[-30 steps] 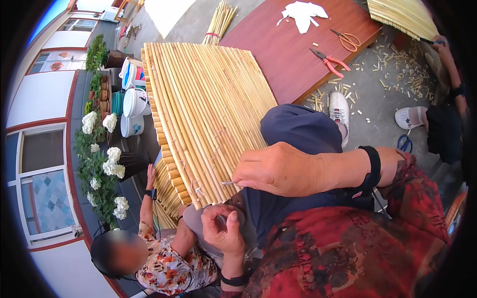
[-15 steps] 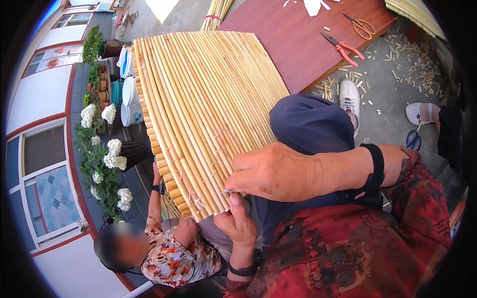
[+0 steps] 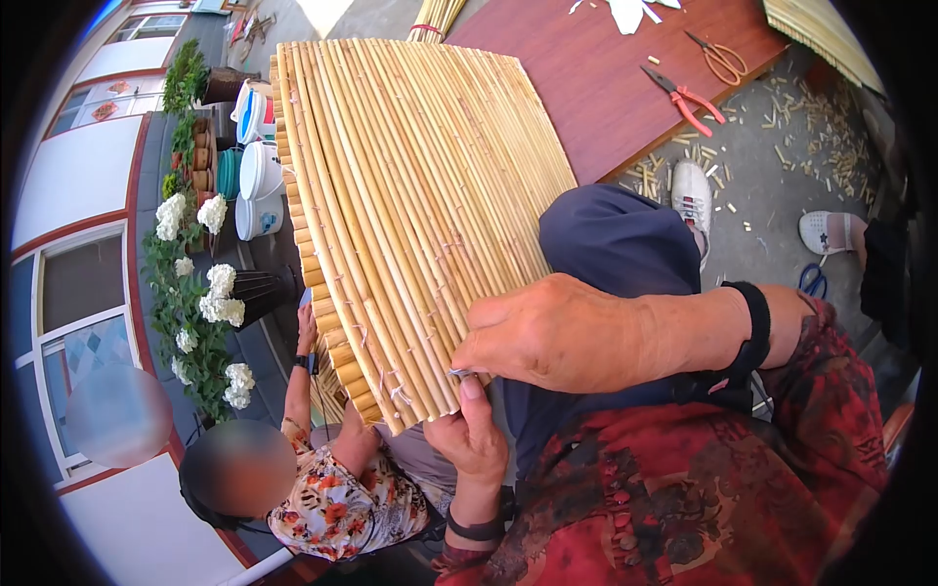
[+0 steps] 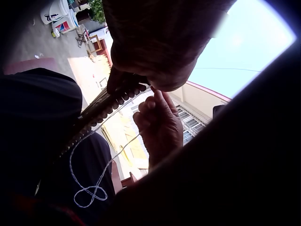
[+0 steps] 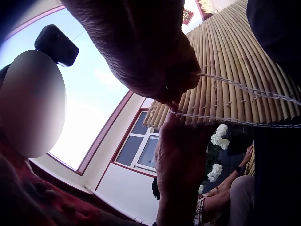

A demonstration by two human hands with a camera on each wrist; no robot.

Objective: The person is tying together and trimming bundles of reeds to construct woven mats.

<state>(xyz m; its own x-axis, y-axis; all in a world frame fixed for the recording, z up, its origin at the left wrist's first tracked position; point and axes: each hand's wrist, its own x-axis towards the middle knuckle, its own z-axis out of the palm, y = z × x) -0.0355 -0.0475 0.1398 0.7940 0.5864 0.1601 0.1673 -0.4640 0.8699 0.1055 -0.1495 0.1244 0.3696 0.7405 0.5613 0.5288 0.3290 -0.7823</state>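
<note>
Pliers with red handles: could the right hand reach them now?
Probably yes: the pliers lie uncovered on the table, past the knee, and nothing seems to block them. But the right hand pinches a metal piece at the mat.

White buckets [image 3: 260,174] near white blooms [image 3: 222,298]; one reddish-brown table [image 3: 586,98] bearing red-handled pliers [image 3: 684,99] and orange-handled scissors [image 3: 720,61]; short cut pieces [image 3: 821,127] scattered on the ground; one person in a floral shirt [image 3: 337,500].
</note>
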